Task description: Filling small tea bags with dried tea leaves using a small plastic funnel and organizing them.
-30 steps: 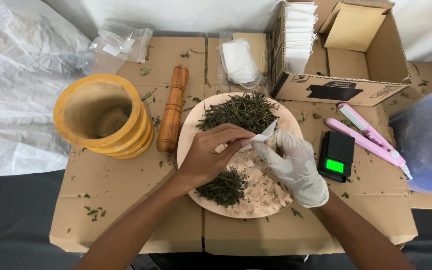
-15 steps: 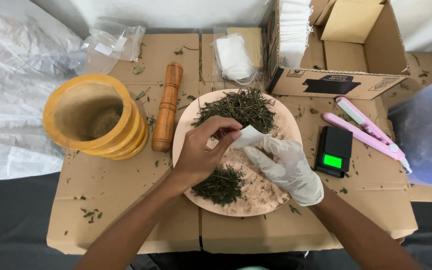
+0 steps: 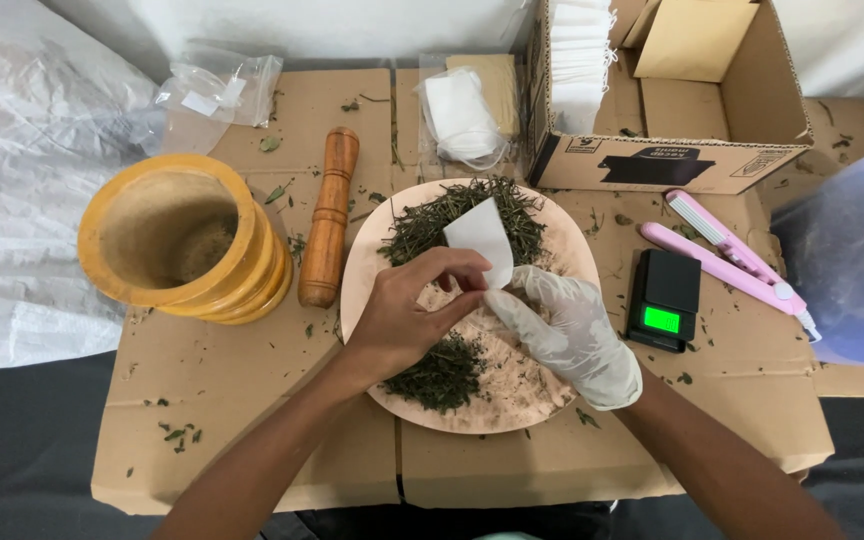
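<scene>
Left hand grip: the bare left hand (image 3: 407,310) pinches the lower edge of a small white paper sachet (image 3: 480,238) between thumb and fingertips, so the sachet stands upright above the plate, apparently with its mouth within reach of the other hand.
Right hand grip: the gloved right hand (image 3: 567,330) closes narrowly on the sachet's lower right corner, fingers curled; it seems to steady or spread the paper rather than carry it.
Sachet: held by both hands, just above the middle of the round pink plate (image 3: 372,262), so anything spilled would likely fall back onto the plate.
Beyond the grip: a heap of dried green herb (image 3: 422,225) lies on the far half of the plate, partly behind the sachet.
Below the grip: pale powder (image 3: 512,375) and a smaller clump of herb (image 3: 442,372) lie on the near half, close under the fingers.
Left of the grip: a wooden pestle (image 3: 327,230) lies flat just beside the plate; further left stands a yellow mortar (image 3: 177,240) with some powder inside.
Right of the grip: a small black scale (image 3: 664,300) with a lit green display, then a pink handheld sealer (image 3: 727,260).
Far side: an open cardboard box (image 3: 672,165) with a stack of white sachets (image 3: 580,65).
Worktop: flattened cardboard (image 3: 232,380) strewn with leaf bits.
</scene>
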